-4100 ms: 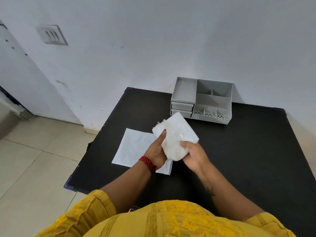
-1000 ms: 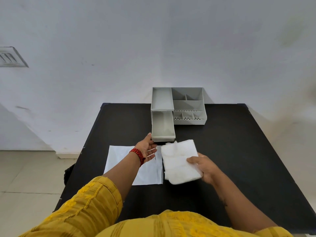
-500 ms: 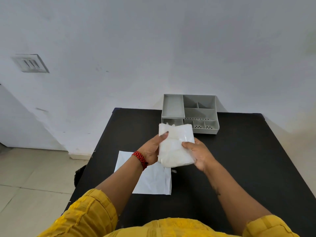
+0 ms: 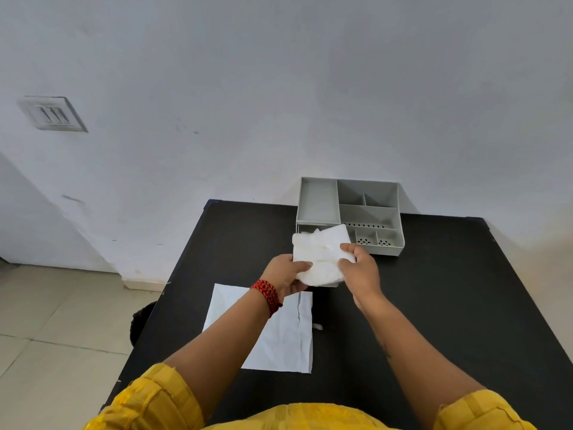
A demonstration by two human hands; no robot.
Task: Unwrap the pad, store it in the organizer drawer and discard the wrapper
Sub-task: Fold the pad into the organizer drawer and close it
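Storing step. Holding the unwrapped pad (image 4: pixel 319 259) aloft just before the organizer (image 4: pixel 319 200), with fingers of left hand (image 4: pixel 285 274) and right hand (image 4: pixel 361 270) pinching opposite edges. Next: easing it into the drawer, probably hidden behind the pad; then binning the wrapper (image 4: pixel 285 336) off the surface (image 4: pixel 465 305).

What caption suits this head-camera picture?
Left hand and right hand grip a pad before the organizer; wrapper lies on table.

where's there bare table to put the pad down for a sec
The table is bare along its right side, from the organizer to the near edge. A strip lies left of the organizer, beyond the white sheet. It is crowded in the middle: left hand and right hand hold the pad before the organizer.
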